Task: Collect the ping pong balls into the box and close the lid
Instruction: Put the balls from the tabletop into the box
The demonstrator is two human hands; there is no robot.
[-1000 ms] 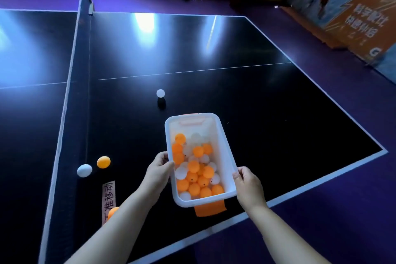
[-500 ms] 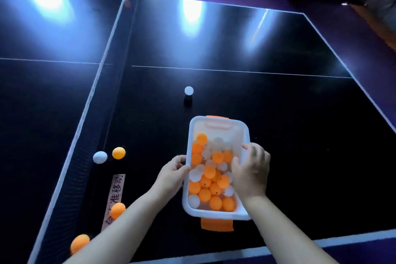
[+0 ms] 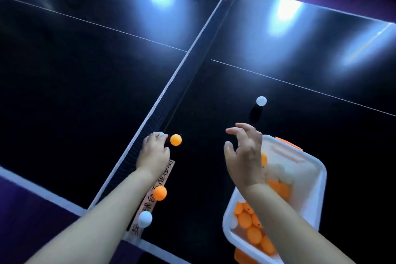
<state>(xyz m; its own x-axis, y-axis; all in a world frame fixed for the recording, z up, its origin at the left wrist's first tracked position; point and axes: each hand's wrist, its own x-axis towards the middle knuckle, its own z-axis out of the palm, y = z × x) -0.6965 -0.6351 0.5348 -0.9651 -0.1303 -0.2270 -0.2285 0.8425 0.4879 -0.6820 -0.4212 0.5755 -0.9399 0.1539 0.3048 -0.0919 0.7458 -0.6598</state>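
Head view: my left hand (image 3: 153, 153) curls round a white plastic ping pong ball (image 3: 160, 134) by the net (image 3: 169, 103), light, slippery, so I'd cup it; right hand (image 3: 244, 156) spread above the near-edge white plastic box (image 3: 321, 180)

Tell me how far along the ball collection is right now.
Done: the white plastic box holds many orange and white balls. In hand: the left hand grips a small white ball at the net; the right hand hovers open, empty. Left: the orange ball beside that, the orange ball on the paper label, the white ball below it, the far white ball, then closing the box.
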